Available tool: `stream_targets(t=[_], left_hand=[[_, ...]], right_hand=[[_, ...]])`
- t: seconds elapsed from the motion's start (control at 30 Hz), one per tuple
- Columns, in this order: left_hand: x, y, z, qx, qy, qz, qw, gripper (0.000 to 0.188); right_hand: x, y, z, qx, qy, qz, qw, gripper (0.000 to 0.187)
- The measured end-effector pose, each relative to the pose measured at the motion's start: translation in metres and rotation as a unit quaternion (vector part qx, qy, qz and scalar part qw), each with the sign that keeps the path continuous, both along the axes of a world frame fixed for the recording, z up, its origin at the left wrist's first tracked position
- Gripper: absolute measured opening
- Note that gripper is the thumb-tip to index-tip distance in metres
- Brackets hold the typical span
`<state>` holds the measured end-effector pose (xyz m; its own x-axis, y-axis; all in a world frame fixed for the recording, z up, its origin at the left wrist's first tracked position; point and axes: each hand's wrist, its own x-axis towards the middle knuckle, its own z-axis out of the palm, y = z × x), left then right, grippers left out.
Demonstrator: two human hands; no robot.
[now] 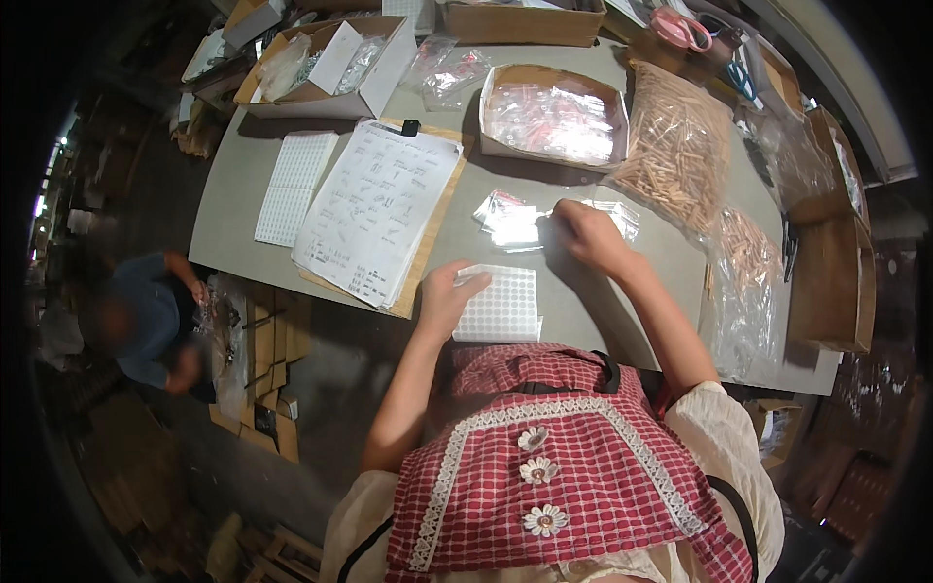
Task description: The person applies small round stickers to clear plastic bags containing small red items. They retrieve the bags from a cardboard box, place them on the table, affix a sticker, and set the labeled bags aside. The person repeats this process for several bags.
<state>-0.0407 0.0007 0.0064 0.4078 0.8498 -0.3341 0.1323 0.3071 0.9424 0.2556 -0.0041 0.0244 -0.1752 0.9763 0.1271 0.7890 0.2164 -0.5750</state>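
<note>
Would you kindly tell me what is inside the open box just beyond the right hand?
The open box holds a heap of shiny, clear plastic packets, some showing red; whatever lies beneath the top layer is covered.

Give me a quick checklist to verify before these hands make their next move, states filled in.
1. Left hand holding the sticker sheet: ok.
2. Right hand at the small clear packets: ok.
3. Packet gripped in the right fingertips: cannot tell.
4. Loose packets in one neat stack: not ok, they lie spread and overlapping.
5. Carton of packets open at the top: ok.
6. Written papers held by a clip: ok.
</note>
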Motion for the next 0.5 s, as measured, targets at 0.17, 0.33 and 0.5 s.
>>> stream_targets(t=[0.17, 0.33, 0.5], left_hand=[[0.002, -0.004, 0.005, -0.02, -0.06, 0.031, 0.997, 0.02], [0.004, -0.01, 0.011, 0.011, -0.103, -0.007, 0.995, 0.025], [0.008, -0.016, 0.021, 0.051, -0.12, -0.035, 0.991, 0.028]], right_hand=[[-0.003, -0.001, 0.0, 0.006, -0.17, -0.116, 0.979, 0.022], [-0.012, -0.01, 0.038, -0.172, 0.096, -0.079, 0.977, 0.041], [-0.047, -0.032, 0.045, -0.207, 0.248, 0.108, 0.94, 0.036]])
